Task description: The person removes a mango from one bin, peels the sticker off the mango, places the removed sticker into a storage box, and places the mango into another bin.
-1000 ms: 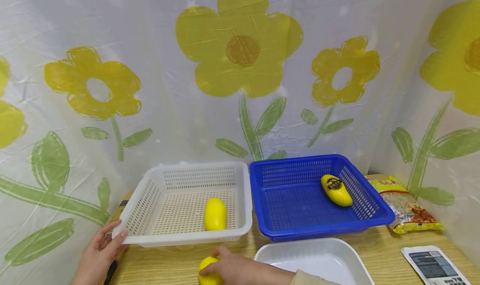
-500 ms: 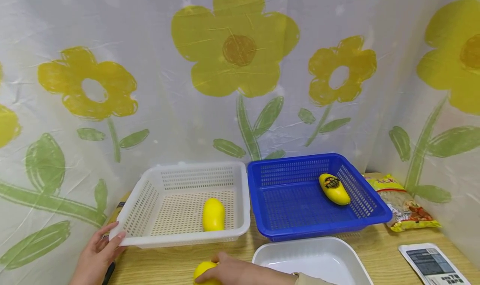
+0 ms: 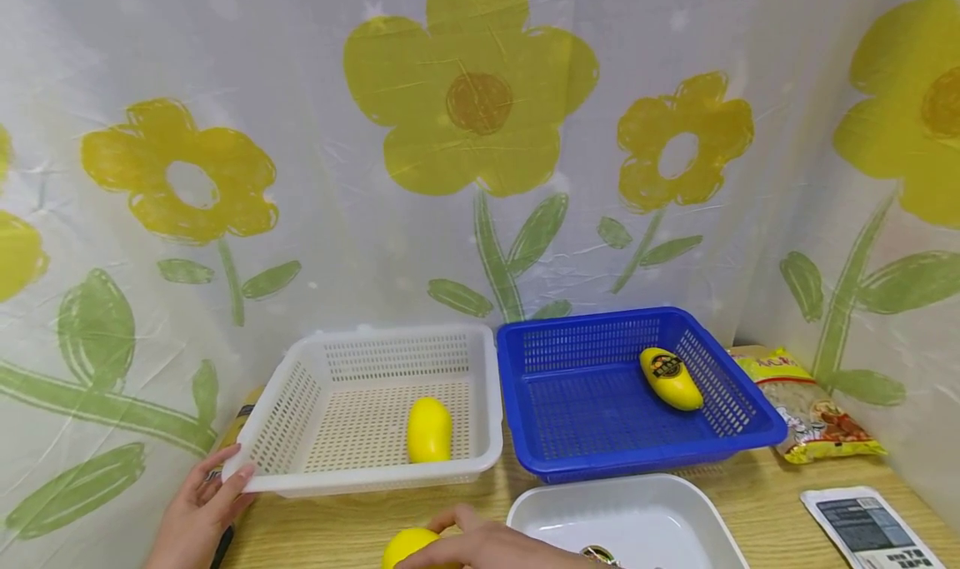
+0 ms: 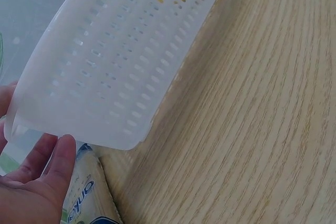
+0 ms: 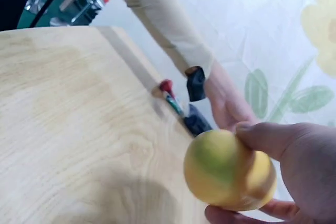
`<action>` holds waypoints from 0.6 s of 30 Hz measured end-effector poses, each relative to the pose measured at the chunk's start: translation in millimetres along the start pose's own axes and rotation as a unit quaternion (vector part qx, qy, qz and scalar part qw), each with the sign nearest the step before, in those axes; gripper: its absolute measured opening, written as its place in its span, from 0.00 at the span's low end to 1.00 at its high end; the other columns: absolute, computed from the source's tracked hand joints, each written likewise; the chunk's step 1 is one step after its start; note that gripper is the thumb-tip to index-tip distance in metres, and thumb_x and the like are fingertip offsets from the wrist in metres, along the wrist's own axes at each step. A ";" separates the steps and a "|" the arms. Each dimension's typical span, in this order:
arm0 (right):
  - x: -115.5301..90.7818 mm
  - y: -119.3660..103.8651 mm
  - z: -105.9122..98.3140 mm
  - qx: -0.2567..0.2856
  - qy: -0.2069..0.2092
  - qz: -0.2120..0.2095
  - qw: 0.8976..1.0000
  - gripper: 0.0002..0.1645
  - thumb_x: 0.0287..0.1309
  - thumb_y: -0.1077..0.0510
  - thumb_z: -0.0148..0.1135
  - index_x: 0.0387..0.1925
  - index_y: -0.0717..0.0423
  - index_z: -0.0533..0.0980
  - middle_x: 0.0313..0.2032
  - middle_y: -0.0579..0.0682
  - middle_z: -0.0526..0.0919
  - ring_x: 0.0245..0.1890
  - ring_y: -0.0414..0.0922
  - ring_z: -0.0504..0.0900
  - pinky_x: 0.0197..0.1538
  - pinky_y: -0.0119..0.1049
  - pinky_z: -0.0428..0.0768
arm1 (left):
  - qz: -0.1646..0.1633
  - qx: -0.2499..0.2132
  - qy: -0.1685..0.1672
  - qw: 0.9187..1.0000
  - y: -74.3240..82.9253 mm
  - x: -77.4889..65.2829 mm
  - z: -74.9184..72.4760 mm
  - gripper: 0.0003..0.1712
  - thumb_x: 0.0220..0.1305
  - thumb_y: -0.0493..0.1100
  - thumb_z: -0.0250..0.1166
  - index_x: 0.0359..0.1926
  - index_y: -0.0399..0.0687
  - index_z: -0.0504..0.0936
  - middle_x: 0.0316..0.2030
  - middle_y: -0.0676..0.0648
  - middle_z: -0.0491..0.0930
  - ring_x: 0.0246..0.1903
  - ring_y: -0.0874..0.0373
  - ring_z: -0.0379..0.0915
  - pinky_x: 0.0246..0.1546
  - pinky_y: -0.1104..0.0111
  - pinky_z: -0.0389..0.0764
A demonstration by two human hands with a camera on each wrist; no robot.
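Note:
My left hand (image 3: pixel 197 511) grips the near left corner of a white plastic basket (image 3: pixel 360 477), thumb and fingers at the rim. In the left wrist view the fingers (image 4: pixel 62 156) sit against that basket's corner. A yellow mango (image 3: pixel 429 431) lies inside it. At the bottom of the head view my right hand (image 3: pixel 480 540) holds another yellow mango (image 3: pixel 408 544). Seen from the right wrist, this mango (image 5: pixel 212 169) has a greenish patch, with thumb and fingers round it. A mango with a dark printed label (image 3: pixel 670 377) lies in the blue basket (image 3: pixel 600 452).
Close to my right wrist is a white tray (image 3: pixel 540 502) with a small round patterned item (image 3: pixel 597 552). A yellow-and-clear food bag (image 3: pixel 813 411) and a flat grey-white packet (image 3: pixel 870 527) lie on the right. Beside the white basket's left corner is a printed package (image 4: pixel 92 190).
My right hand has drawn the mango slightly left and nearer to me. A patterned item by the tray has come into view. The left hand stays on the basket's corner.

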State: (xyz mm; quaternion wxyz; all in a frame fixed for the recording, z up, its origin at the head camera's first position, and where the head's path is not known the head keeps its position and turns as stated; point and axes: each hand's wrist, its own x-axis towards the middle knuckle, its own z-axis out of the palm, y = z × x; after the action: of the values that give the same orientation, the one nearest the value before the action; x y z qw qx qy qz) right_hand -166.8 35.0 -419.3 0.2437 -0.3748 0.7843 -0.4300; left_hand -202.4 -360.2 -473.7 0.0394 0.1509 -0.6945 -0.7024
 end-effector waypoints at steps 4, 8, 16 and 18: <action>-8.3 -1.3 -15.3 0.024 0.000 -0.046 0.999 0.23 0.63 0.55 0.65 0.60 0.41 0.77 0.58 0.44 0.65 0.53 0.34 0.67 0.43 0.27 0.76 | -0.007 0.002 0.009 1.000 -0.5 0.3 1.0 0.23 0.67 0.47 0.64 0.59 0.66 0.67 0.36 0.63 0.76 0.38 0.74 0.74 0.42 0.75 0.80; -14.4 -3.8 -25.3 0.068 0.035 -0.037 0.996 0.23 0.62 0.54 0.66 0.59 0.42 0.78 0.59 0.46 0.65 0.52 0.35 0.68 0.42 0.27 0.79 | -0.007 0.007 0.012 1.000 -0.7 0.8 1.3 0.24 0.67 0.47 0.64 0.59 0.66 0.66 0.35 0.64 0.76 0.38 0.74 0.74 0.42 0.75 0.81; -20.0 -7.9 -36.9 0.038 0.138 -0.037 0.989 0.21 0.64 0.48 0.64 0.58 0.37 0.78 0.59 0.48 0.67 0.50 0.39 0.72 0.41 0.30 0.80 | 0.027 0.065 0.015 0.997 -0.6 0.9 -0.9 0.29 0.66 0.50 0.65 0.63 0.51 0.64 0.34 0.66 0.77 0.37 0.74 0.75 0.40 0.74 0.81; -18.3 -7.6 -40.8 0.035 0.156 -0.039 0.986 0.21 0.64 0.48 0.63 0.58 0.38 0.77 0.59 0.49 0.67 0.48 0.40 0.73 0.42 0.31 0.80 | 0.036 0.077 0.017 0.996 -0.1 1.0 -1.3 0.31 0.66 0.50 0.65 0.64 0.47 0.64 0.34 0.66 0.76 0.37 0.75 0.75 0.40 0.74 0.81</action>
State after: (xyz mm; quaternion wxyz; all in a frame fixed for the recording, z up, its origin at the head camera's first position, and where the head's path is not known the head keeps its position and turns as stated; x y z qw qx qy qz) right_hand -181.7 67.1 -390.8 0.1146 -0.3249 0.7817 -0.5199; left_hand -203.0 -361.8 -474.0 0.0649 0.1399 -0.7511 -0.6419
